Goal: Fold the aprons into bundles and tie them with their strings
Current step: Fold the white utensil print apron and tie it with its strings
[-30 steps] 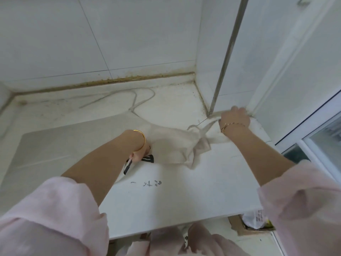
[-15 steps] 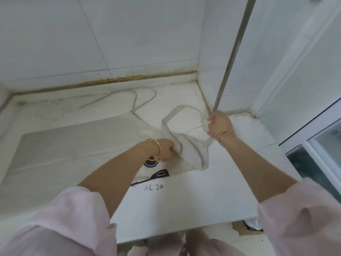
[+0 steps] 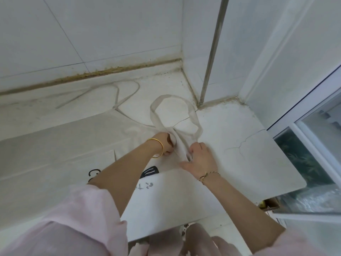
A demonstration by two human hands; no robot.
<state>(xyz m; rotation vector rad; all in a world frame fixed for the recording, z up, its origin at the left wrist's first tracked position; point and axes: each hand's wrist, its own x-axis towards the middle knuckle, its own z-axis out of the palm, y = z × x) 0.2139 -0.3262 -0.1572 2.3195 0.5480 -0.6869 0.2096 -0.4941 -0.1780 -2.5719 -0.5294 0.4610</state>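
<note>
A pale beige apron (image 3: 60,145) lies spread flat on the white counter (image 3: 238,137), with black print near its lower edge. Its neck strap (image 3: 156,104) forms a loop lying on the counter toward the back corner. My left hand (image 3: 166,145) grips the bunched top of the apron where the strap meets the bib. My right hand (image 3: 199,157) pinches the same bunched cloth just to the right of it. A long waist string (image 3: 127,93) trails in a curve on the counter behind the apron.
White tiled walls meet the counter at the back, with a metal pipe (image 3: 212,52) standing in the corner. A window frame (image 3: 304,115) borders the right side. The counter's front edge (image 3: 175,228) runs just above my knees, and cracks mark the counter surface at right.
My right hand has come back from the far corner to the apron's top, beside my left hand. The neck strap was laid out as an open loop on the counter.
</note>
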